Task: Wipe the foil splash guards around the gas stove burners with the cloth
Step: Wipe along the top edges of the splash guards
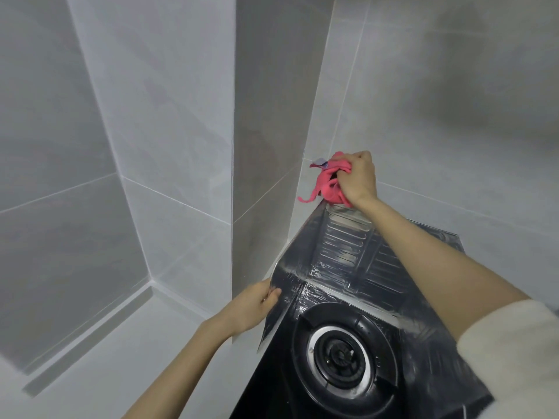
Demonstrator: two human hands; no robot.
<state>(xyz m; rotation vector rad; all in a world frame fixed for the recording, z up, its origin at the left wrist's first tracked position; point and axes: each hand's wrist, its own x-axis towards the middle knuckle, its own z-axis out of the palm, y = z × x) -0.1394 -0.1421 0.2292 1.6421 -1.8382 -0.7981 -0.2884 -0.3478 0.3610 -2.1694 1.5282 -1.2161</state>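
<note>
A dark, ribbed foil splash guard (341,255) stands folded around the back and left of a gas burner (340,355) on a black stove top (272,385). My right hand (358,179) grips a bunched pink cloth (325,182) at the guard's top far corner, against the tiled wall. My left hand (257,303) pinches the guard's near left edge, thumb on the inner face. My right forearm crosses over the guard's back panel and hides part of it.
Grey tiled walls (151,131) meet in a protruding corner column (266,146) just left of the stove. A pale countertop (121,358) runs along the lower left. A white sleeve (514,358) covers my right upper arm.
</note>
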